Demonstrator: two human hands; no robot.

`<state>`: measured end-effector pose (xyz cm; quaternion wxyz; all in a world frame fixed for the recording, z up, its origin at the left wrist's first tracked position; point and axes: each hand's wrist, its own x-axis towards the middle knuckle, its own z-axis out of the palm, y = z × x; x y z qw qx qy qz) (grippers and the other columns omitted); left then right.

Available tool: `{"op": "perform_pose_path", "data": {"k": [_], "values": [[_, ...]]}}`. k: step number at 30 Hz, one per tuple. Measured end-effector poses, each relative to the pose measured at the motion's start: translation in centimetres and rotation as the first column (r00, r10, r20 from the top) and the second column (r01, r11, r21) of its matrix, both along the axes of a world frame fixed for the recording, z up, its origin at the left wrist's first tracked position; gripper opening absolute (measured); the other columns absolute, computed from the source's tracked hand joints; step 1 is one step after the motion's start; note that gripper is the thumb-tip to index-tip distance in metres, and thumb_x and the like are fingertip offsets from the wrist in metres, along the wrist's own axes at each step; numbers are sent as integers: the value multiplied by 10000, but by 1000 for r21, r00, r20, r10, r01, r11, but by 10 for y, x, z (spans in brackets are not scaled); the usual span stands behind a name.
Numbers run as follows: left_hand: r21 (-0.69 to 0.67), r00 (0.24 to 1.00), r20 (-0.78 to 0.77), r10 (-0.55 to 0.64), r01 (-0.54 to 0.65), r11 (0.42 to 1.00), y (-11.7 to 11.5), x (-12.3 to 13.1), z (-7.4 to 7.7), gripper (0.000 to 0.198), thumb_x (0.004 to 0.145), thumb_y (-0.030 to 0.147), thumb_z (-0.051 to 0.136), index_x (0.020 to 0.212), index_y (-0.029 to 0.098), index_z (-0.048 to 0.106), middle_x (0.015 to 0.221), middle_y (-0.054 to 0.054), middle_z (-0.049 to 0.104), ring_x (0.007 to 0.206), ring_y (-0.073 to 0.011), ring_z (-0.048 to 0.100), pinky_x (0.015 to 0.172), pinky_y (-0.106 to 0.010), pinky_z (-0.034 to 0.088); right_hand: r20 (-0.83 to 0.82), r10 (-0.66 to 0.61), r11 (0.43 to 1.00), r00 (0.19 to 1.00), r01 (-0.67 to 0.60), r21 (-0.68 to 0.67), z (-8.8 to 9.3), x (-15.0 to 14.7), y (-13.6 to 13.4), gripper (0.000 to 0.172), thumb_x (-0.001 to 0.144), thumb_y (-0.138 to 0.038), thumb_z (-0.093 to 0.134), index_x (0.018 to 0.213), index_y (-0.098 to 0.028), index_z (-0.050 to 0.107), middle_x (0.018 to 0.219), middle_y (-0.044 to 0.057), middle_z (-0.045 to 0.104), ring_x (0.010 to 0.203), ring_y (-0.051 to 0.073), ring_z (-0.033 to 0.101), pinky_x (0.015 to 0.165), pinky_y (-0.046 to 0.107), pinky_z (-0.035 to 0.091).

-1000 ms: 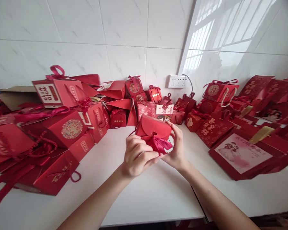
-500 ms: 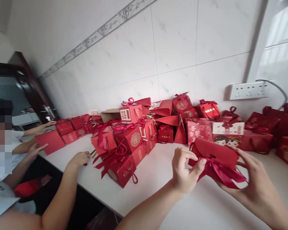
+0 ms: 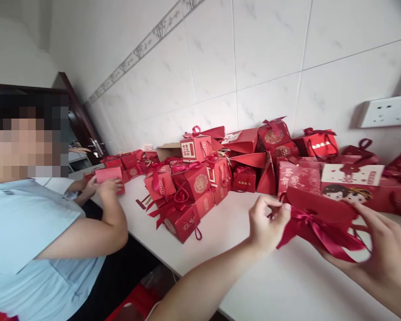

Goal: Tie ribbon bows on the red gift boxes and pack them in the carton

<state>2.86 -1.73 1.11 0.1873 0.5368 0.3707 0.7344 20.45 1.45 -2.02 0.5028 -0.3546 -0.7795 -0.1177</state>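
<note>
A red gift box [image 3: 324,211] is held above the white table, its top tied with a dark pink ribbon bow [image 3: 312,223]. My left hand [image 3: 269,223] pinches the box's left end by the ribbon and cord, thumb and forefinger together. Around the right end curls my right hand [image 3: 381,240], fingers at the top edge and thumb side below. The underside of the box is hidden. Behind it stand a pink-red box with white lettering [image 3: 299,180] and a box printed with two cartoon faces [image 3: 349,191].
Stacked red gift boxes [image 3: 194,183] with ribbons stand along the tiled wall on the white table [image 3: 243,263]. To the left a co-worker in a light blue shirt [image 3: 43,240] handles a red box [image 3: 110,176]. A socket strip [image 3: 387,111] is on the wall. A red stool [image 3: 137,303] is below.
The view has swung left, so the co-worker shows more fully. That person's hand has left the near stack and is now at a red box farther back. My hands keep hold of the gift box.
</note>
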Motion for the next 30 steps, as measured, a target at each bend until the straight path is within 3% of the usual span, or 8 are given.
{"op": "perform_pose_path", "data": {"k": [3,8,14,18,24,30], "values": [[-83,1000,23,-17,19,996,4,-3,1,192,804,295,594,700,178,482,669,8,543,623,-93,506,642,-219,444,35,-1,999,999,-1,43,9,-4,-6,816,839,-624,445,1479,-195,178,1133,226,531,936,357,588,705,489,551],[-209,991,-107,80,-101,973,8,-5,2,218,805,326,587,671,171,512,623,22,538,606,-106,534,618,-219,449,41,42,998,998,-44,39,7,-6,-2,816,815,-581,521,1449,-160,227,1232,227,477,1107,370,523,845,524,512],[-219,998,-9,-54,51,974,17,-9,2,259,736,410,668,740,174,561,727,0,595,721,-136,581,711,-247,472,-33,92,983,995,-96,-159,8,-7,-2,887,731,-350,673,1440,-161,175,1340,215,366,1261,333,399,980,485,462],[-188,998,-51,-34,24,982,16,-11,2,276,773,449,619,771,176,573,752,-19,631,753,-155,612,725,-274,496,-71,105,967,992,-119,-227,11,-9,-6,919,724,-277,681,1454,-205,129,1379,186,320,1272,300,391,956,431,503],[-215,995,83,-57,74,974,14,-9,1,222,713,349,690,728,163,571,715,0,604,704,-125,587,676,-232,472,-35,112,981,993,-116,-158,8,-5,-7,887,743,-321,671,1454,-219,149,1349,191,363,1245,330,428,943,488,494],[-228,997,62,-39,52,972,15,-7,-3,183,753,298,625,726,163,504,696,6,568,630,-99,561,609,-214,463,30,41,994,999,-38,-102,1,-5,-4,799,809,-493,570,1448,-181,206,1309,196,432,1130,323,536,844,422,541]]}}
